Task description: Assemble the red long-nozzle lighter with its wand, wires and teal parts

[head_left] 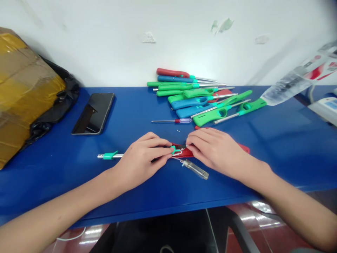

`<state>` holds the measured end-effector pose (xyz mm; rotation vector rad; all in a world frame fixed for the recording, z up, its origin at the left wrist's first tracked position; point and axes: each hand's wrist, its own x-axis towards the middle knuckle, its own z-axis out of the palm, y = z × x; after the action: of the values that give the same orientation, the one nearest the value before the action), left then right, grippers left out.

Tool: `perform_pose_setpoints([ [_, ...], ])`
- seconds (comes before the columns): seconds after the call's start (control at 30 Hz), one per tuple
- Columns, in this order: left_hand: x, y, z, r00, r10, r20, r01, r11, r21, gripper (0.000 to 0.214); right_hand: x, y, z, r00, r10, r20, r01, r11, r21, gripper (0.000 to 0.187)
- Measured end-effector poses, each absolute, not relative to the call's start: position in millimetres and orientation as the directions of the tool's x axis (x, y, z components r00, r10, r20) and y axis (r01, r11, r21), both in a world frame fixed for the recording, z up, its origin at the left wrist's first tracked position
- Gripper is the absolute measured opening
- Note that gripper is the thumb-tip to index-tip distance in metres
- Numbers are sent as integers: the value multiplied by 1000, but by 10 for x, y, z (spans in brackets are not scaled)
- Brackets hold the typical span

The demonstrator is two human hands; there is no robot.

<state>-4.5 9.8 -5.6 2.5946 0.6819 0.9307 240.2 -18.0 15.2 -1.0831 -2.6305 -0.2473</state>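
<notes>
A red long-nosed lighter (185, 151) lies flat on the blue table (131, 116), its metal tube with a green collar (110, 155) sticking out to the left. My left hand (142, 160) rests over the tube end, fingers pinched at a small green and wire part by the lighter's middle. My right hand (213, 149) lies over the red handle, fingertips pressed on the same spot. A clear-handled screwdriver (196, 169) lies just in front of the lighter, touching neither hand.
A pile of several red, blue and green lighters (200, 96) sits at the back. A small red-handled screwdriver (172, 121) and a black phone (94, 112) lie on the table. A taped cardboard box on black plastic (23, 88) stands at left; a plastic bag (297, 79) at right.
</notes>
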Motion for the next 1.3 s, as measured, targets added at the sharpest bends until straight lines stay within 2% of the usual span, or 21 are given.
perform_pose_setpoints([
  [0.17, -34, 100, -47, 674, 554, 488, 338, -819, 463, 13, 2376, -193, 142, -642, 695, 323, 731, 682, -15, 17],
  [0.57, -10, 85, -21, 646, 589, 486, 379, -800, 466, 9, 2339, -223, 142, -655, 669, 351, 732, 678, 74, 16],
  [0.67, -11, 91, -15, 652, 590, 475, 370, -795, 480, 12, 2331, -225, 131, -644, 688, 333, 736, 677, 25, 17],
  [0.93, -24, 90, 14, 614, 693, 377, 419, -691, 588, 23, 2311, -218, 126, -579, 737, 349, 729, 659, -185, 14],
  [1.13, -8, 100, 8, 627, 659, 416, 367, -720, 588, 14, 2311, -210, 85, -574, 727, 376, 716, 669, -200, 14],
  [1.3, -20, 119, -29, 615, 657, 437, 357, -725, 589, 8, 2325, -217, 79, -607, 680, 411, 685, 710, -163, 17],
])
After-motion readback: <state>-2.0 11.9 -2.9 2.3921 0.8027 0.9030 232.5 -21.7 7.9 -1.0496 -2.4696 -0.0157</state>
